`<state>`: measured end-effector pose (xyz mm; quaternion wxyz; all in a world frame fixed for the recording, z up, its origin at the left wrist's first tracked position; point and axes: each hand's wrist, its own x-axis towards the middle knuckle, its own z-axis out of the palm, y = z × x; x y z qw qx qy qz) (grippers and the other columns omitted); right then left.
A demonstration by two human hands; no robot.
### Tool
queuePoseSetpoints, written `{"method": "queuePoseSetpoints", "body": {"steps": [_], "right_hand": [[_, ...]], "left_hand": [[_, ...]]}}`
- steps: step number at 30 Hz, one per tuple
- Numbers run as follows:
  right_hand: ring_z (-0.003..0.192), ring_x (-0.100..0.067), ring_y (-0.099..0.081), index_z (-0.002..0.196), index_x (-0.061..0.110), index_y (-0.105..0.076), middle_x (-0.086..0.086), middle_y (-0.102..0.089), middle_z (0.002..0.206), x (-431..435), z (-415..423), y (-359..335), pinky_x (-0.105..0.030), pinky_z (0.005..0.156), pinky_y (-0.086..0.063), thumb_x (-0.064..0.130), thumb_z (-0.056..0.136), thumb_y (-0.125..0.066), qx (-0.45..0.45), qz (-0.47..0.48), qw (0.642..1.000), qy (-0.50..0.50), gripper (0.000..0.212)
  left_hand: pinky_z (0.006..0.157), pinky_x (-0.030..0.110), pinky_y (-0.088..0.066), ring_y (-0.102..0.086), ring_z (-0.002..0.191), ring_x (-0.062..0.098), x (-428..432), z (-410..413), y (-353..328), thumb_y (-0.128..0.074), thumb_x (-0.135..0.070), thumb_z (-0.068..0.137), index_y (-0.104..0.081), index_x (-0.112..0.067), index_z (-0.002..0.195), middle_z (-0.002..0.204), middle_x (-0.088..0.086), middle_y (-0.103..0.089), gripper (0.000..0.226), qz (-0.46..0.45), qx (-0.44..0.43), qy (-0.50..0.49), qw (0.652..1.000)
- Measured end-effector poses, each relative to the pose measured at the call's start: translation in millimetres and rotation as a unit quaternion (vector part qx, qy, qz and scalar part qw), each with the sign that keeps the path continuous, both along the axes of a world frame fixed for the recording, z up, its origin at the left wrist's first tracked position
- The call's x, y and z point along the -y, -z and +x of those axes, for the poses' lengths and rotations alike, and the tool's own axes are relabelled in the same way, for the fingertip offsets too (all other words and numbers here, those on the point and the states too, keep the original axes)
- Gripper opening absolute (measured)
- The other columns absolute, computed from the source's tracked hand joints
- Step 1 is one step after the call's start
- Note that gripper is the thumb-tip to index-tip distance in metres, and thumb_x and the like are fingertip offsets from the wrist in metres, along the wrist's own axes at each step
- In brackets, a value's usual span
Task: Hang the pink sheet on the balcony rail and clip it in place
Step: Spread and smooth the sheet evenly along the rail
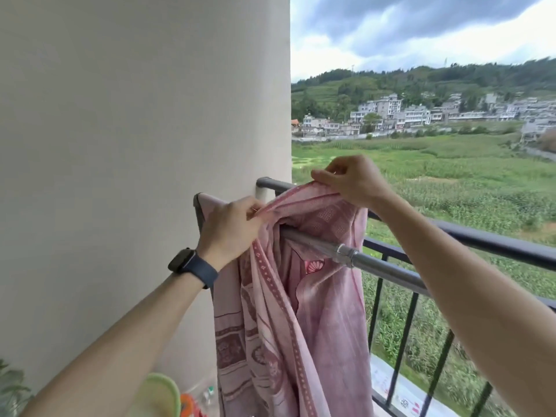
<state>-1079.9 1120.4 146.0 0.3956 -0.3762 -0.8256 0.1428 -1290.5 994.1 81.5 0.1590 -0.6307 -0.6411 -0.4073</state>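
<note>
Over the steel drying pole (pixel 379 267), pinching the pink sheet (pixel 301 320) by its top hem: with left hand (pixel 231 227) at the pole's wall end, with right hand (pixel 352 182) further along, above the pole, thumbs and fingertips nipping cloth. Probably lifting to spread the bunched drape hanging below the pole before clipping.

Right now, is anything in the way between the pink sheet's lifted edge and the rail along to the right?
Nothing visible. The left hand and right hand pinch the pink sheet at its top edge; it already drapes the silver pole, and the dark balcony rail beyond runs bare. No clip shows.
</note>
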Motion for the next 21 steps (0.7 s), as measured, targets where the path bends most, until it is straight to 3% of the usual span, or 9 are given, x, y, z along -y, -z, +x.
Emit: {"method": "queuePoseSetpoints", "body": {"steps": [2,4,8,9,11,13,16,19,21], "right_hand": [[0.061,-0.006,-0.057,0.087,0.015,-0.073,0.002,-0.069,0.078,-2.0,-0.6,14.5,-0.019,0.054,-0.043,0.047,0.090,-0.070,-0.008,0.045,0.998,0.030,0.032],[0.065,-0.001,-0.059,0.094,0.018,-0.071,0.004,-0.069,0.083,4.4,-10.6,22.2,-0.016,0.054,-0.041,0.050,0.093,-0.066,-0.028,0.078,0.996,0.037,0.032],[0.084,-0.014,-0.059,0.099,0.025,-0.058,0.007,-0.061,0.096,20.6,-13.8,34.5,-0.033,0.072,-0.051,0.070,0.091,-0.053,-0.105,0.152,0.983,0.002,0.046],[0.084,-0.014,-0.058,0.100,0.026,-0.055,0.008,-0.059,0.097,27.5,-11.4,41.3,-0.035,0.072,-0.052,0.078,0.086,-0.048,-0.079,0.157,0.984,-0.020,0.054],[0.085,-0.015,-0.058,0.102,0.026,-0.051,0.007,-0.057,0.102,36.9,-19.5,57.1,-0.036,0.066,-0.052,0.087,0.077,-0.048,0.082,0.149,0.985,-0.006,0.066],[0.091,-0.025,-0.063,0.102,0.018,-0.057,-0.001,-0.064,0.103,29.3,-23.4,62.4,-0.040,0.067,-0.053,0.064,0.085,-0.060,0.211,0.123,0.969,0.037,0.049],[0.092,-0.030,-0.068,0.101,0.010,-0.071,-0.009,-0.073,0.097,5.1,-15.4,43.4,-0.042,0.078,-0.057,0.024,0.095,-0.065,0.057,-0.080,0.995,-0.021,0.016],[0.091,-0.024,-0.073,0.102,0.009,-0.075,-0.009,-0.075,0.099,-5.0,-10.4,15.6,-0.039,0.084,-0.061,0.026,0.094,-0.070,-0.072,-0.229,0.961,-0.139,0.020],[0.080,-0.026,-0.075,0.090,0.008,-0.080,-0.013,-0.076,0.093,-8.8,-18.8,1.1,-0.037,0.071,-0.063,0.038,0.089,-0.074,-0.177,-0.314,0.911,-0.202,0.030]], "left_hand": [[0.072,0.020,-0.052,-0.066,0.077,-0.005,4.8,-8.4,-18.4,-0.067,-0.056,0.084,-0.076,-0.031,0.089,0.075,-0.019,-0.072,0.027,-0.002,0.048,0.013,0.999],[0.068,0.013,-0.048,-0.065,0.074,-0.011,4.0,-9.3,-41.0,-0.071,-0.049,0.085,-0.075,-0.034,0.083,0.078,-0.023,-0.073,0.015,-0.013,0.142,0.062,0.988],[0.058,0.017,-0.048,-0.068,0.069,0.004,8.1,-12.6,-71.7,-0.069,-0.033,0.091,-0.078,-0.025,0.083,0.078,-0.008,-0.074,0.015,-0.042,0.304,0.158,0.939],[0.056,0.017,-0.048,-0.068,0.069,0.006,10.6,-10.2,-75.7,-0.067,-0.033,0.092,-0.078,-0.025,0.083,0.078,-0.005,-0.074,0.017,-0.045,0.309,0.169,0.935],[0.062,0.022,-0.049,-0.068,0.071,0.014,11.6,-10.5,-80.8,-0.064,-0.039,0.094,-0.075,-0.017,0.080,0.079,0.002,-0.072,0.029,-0.060,0.327,0.191,0.924],[0.068,0.025,-0.043,-0.056,0.065,0.020,8.3,-11.7,-82.4,-0.058,-0.051,0.094,-0.059,-0.009,0.067,0.070,0.007,-0.058,0.049,-0.072,0.342,0.191,0.917],[0.056,0.026,-0.032,-0.033,0.050,0.011,-0.9,-31.7,-80.5,-0.050,-0.051,0.098,-0.034,-0.025,0.050,0.052,-0.006,-0.032,0.057,-0.057,0.261,0.087,0.960],[0.058,0.031,-0.027,-0.033,0.050,0.015,-11.9,-67.8,-74.4,-0.045,-0.047,0.101,-0.033,-0.022,0.054,0.049,-0.009,-0.032,0.055,-0.041,0.223,-0.012,0.974],[0.058,0.033,-0.032,-0.044,0.051,0.014,-22.0,-84.4,-72.9,-0.046,-0.049,0.100,-0.043,-0.016,0.057,0.050,-0.007,-0.044,0.055,-0.058,0.213,-0.025,0.975]]}}
